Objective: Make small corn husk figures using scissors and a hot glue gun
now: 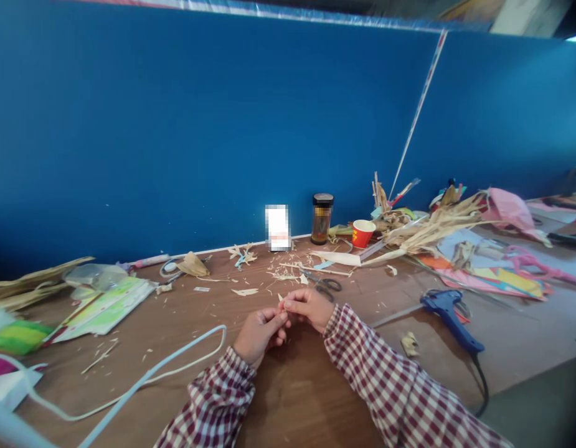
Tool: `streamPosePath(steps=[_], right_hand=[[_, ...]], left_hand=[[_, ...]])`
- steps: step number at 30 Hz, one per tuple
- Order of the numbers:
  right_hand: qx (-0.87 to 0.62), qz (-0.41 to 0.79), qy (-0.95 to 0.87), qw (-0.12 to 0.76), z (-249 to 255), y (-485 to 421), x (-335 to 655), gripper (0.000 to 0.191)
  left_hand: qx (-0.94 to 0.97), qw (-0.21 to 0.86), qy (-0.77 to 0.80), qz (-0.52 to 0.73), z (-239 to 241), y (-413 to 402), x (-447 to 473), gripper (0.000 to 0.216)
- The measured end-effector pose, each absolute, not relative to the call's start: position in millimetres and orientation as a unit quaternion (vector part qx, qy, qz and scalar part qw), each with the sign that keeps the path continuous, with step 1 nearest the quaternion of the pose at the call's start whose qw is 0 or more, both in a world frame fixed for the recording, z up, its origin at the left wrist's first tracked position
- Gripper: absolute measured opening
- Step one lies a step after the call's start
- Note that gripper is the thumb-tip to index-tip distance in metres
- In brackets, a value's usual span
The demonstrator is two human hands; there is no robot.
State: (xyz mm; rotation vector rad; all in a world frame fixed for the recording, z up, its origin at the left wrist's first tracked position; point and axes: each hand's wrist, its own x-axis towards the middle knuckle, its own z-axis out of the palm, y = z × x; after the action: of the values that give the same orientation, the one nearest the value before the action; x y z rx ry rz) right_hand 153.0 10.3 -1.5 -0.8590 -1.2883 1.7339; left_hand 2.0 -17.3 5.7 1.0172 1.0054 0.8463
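My left hand (259, 331) and my right hand (310, 307) meet above the brown table, thumbs and fingertips pinched together. Between them a small pale piece (281, 298), which looks like dried corn husk, pokes up past the fingertips; my fingers hide most of it. Just beyond my right hand lie dark-handled scissors (329, 286), partly covered by that hand. Husk scraps (245, 292) are scattered on the table ahead of my hands. To the right, a blue hot glue gun (451, 314) rests on its side with its cord trailing off the near edge.
A lidded jar (322, 219) and a red paper cup (363, 233) stand near the blue partition (198, 124). Dried husks (437, 224) and coloured paper (507, 280) crowd the right. A white cable (175, 368) loops across the left, near a green-patterned sheet (105, 305).
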Motion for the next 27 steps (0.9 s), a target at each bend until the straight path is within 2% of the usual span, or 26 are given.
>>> streamPosePath(steps=[10,27], right_hand=[[-0.338,0.695,-0.489,0.404,0.7,9.4,151.3,0.028],[-0.391,0.608,-0.53,0.444,-2.8,13.2,150.6,0.032]], left_hand=[[0.403,0.665,0.49,0.395,8.7,-19.4,4.6,0.027],[0.308,0.687,0.443,0.487,10.0,-19.6,8.4,0.032]])
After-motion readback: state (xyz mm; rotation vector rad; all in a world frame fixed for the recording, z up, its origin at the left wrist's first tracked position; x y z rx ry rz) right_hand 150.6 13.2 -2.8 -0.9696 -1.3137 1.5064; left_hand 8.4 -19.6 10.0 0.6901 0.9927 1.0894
